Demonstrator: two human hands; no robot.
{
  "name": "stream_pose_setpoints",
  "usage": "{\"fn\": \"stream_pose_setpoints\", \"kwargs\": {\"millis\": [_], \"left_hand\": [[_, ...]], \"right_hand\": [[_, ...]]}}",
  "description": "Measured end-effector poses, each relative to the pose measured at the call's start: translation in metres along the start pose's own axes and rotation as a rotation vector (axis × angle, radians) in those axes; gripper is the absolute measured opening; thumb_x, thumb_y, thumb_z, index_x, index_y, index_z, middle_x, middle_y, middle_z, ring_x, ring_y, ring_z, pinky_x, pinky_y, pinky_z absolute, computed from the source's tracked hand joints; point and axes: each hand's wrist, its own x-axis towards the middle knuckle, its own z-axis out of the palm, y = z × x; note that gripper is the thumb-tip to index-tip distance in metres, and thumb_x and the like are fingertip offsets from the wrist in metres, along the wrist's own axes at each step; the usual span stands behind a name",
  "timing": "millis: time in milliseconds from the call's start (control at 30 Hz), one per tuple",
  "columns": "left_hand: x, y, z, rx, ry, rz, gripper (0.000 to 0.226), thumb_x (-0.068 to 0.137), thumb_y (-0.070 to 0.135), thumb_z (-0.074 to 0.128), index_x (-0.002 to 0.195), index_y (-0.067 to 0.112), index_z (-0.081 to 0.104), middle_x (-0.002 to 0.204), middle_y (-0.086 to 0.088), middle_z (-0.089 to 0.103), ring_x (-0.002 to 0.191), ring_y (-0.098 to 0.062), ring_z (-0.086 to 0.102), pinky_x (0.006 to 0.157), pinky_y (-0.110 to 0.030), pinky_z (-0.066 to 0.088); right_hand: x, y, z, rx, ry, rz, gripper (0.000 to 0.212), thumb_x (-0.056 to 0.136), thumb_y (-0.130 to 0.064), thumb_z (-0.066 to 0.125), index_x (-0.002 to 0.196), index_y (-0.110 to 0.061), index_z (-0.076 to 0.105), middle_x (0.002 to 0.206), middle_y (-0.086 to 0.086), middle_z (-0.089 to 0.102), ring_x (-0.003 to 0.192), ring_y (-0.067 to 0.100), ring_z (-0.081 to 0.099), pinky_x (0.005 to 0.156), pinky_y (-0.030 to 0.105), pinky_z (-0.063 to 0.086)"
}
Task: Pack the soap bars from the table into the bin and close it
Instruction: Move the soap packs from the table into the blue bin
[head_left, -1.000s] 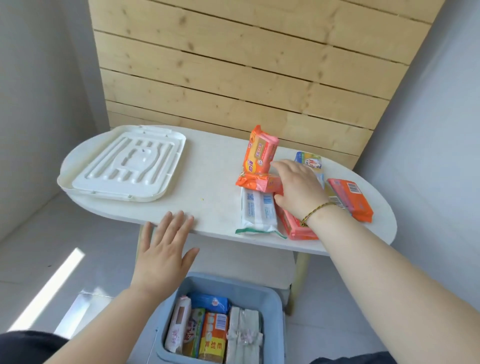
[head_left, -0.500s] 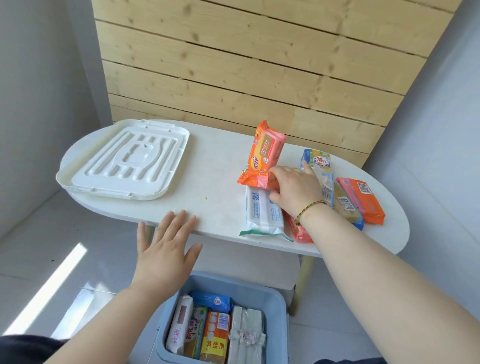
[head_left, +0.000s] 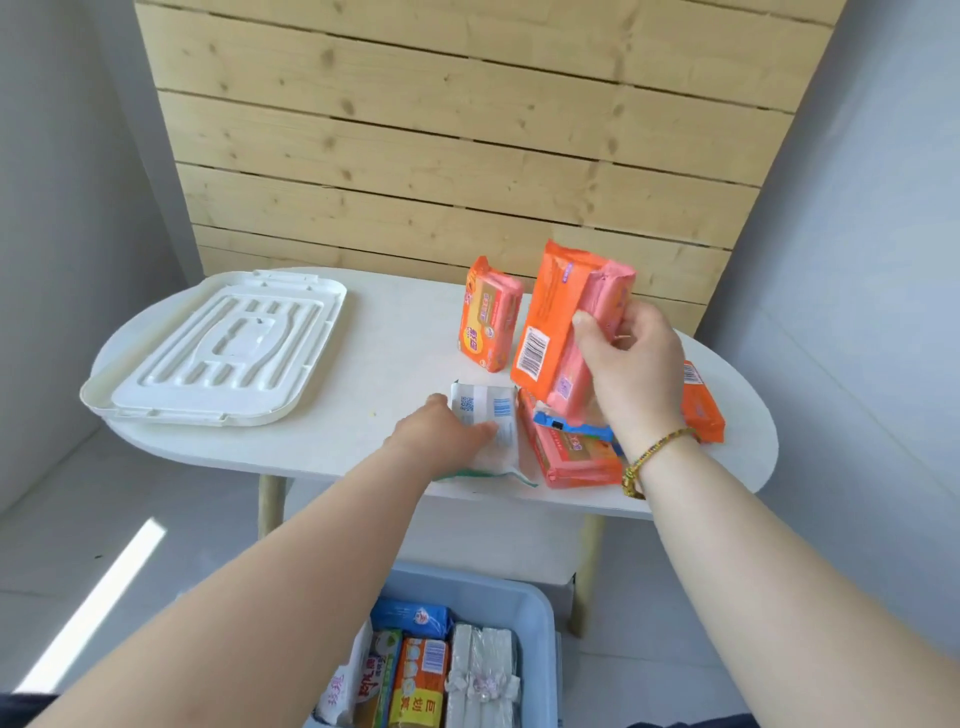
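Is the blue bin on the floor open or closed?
Open. The bin has no cover and soap bars show inside; the white lid lies on the table.

Wooden plank wall (head_left: 467, 156) behind table, horizontal boards, knots visible. Grey walls (head_left: 857, 260) on both sides. Pale tiled floor (head_left: 78, 545) with bright sunlight strip (head_left: 98, 603) at left. Beaded bracelet (head_left: 655, 456) on wrist.
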Motion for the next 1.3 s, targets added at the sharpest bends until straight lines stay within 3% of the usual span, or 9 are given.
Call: {"fn": "stream_pose_setpoints", "kwargs": {"millis": [267,400,500,633,767,933,1067,1167,1300], "left_hand": [[0.005,0.021,0.002,-0.294,-0.008,-0.033,0.049,0.089,0.012,0.053,0.133,0.001,0.036,0.135,-0.016,0.048,0.108,-0.029,0.050,0.091,-0.032,0.040],[0.011,0.023,-0.003,-0.286,-0.017,-0.090,0.043,0.092,0.012,0.049,0.130,-0.003,0.039,0.137,-0.019,0.044,0.115,-0.031,0.046,0.097,-0.036,0.038],[0.015,0.018,-0.005,-0.211,-0.030,-0.102,0.012,0.090,0.015,0.050,0.096,0.005,0.056,0.104,-0.015,0.053,0.088,-0.025,0.047,0.069,-0.030,0.039],[0.022,0.005,-0.006,-0.083,-0.011,-0.095,0.027,0.087,0.027,0.057,0.072,0.005,0.051,0.059,-0.002,0.041,0.052,-0.013,0.036,0.045,-0.023,0.026],[0.026,-0.002,-0.012,0.079,-0.052,-0.069,0.047,0.087,0.038,0.054,0.055,0.010,0.036,0.056,-0.003,0.038,0.048,-0.015,0.033,0.044,-0.023,0.025],[0.020,0.003,-0.014,0.094,-0.084,0.026,0.041,0.091,0.022,0.048,0.055,0.010,0.034,0.058,-0.003,0.035,0.049,-0.015,0.031,0.044,-0.023,0.024],[0.010,-0.004,-0.012,0.039,-0.003,0.031,0.040,0.090,0.016,0.043,0.051,0.012,0.032,0.053,-0.002,0.032,0.047,-0.018,0.028,0.045,-0.023,0.021],[-0.007,-0.021,-0.015,-0.035,-0.004,0.013,0.048,0.092,0.032,0.042,0.049,0.012,0.046,0.048,-0.001,0.043,0.043,-0.017,0.038,0.048,-0.021,0.030],[-0.027,-0.033,-0.005,-0.103,-0.125,-0.030,0.054,0.089,0.048,0.041,0.052,0.012,0.054,0.048,0.002,0.055,0.029,-0.005,0.046,0.047,-0.021,0.034]], "right_hand": [[0.007,0.009,-0.003,-0.507,-0.244,0.064,0.040,0.081,-0.039,0.060,0.060,-0.013,0.038,0.077,0.008,0.052,0.076,0.026,0.049,0.063,0.027,0.031],[0.013,-0.007,0.003,-0.672,-0.352,0.069,0.044,0.083,-0.037,0.057,0.056,-0.011,0.033,0.063,0.005,0.042,0.074,0.025,0.043,0.046,0.026,0.026],[0.021,-0.025,0.012,-0.781,-0.457,0.024,0.031,0.083,-0.036,0.059,0.081,-0.005,0.056,0.079,0.006,0.056,0.091,0.031,0.057,0.064,0.024,0.036],[0.025,-0.036,0.031,-0.891,-0.555,-0.023,0.043,0.086,-0.035,0.056,0.116,-0.005,0.055,0.120,0.011,0.061,0.110,0.027,0.058,0.073,0.025,0.038],[0.020,-0.031,0.050,-0.877,-0.578,0.063,0.050,0.089,-0.031,0.051,0.127,0.000,0.038,0.127,0.013,0.053,0.117,0.028,0.053,0.076,0.027,0.037],[0.021,-0.029,0.048,-0.875,-0.550,0.078,0.049,0.091,-0.031,0.047,0.126,0.003,0.038,0.128,0.015,0.052,0.118,0.030,0.053,0.074,0.027,0.032],[0.025,-0.030,0.039,-0.891,-0.555,0.052,0.047,0.091,-0.032,0.047,0.123,0.003,0.044,0.126,0.017,0.054,0.115,0.031,0.054,0.074,0.026,0.033],[0.029,-0.029,0.031,-0.885,-0.571,0.036,0.045,0.092,-0.031,0.044,0.119,0.004,0.050,0.122,0.019,0.057,0.113,0.033,0.054,0.075,0.027,0.037],[0.028,-0.028,0.018,-0.800,-0.582,0.106,0.033,0.090,-0.031,0.045,0.070,-0.006,0.049,0.070,0.009,0.050,0.081,0.028,0.050,0.049,0.024,0.029]]}}
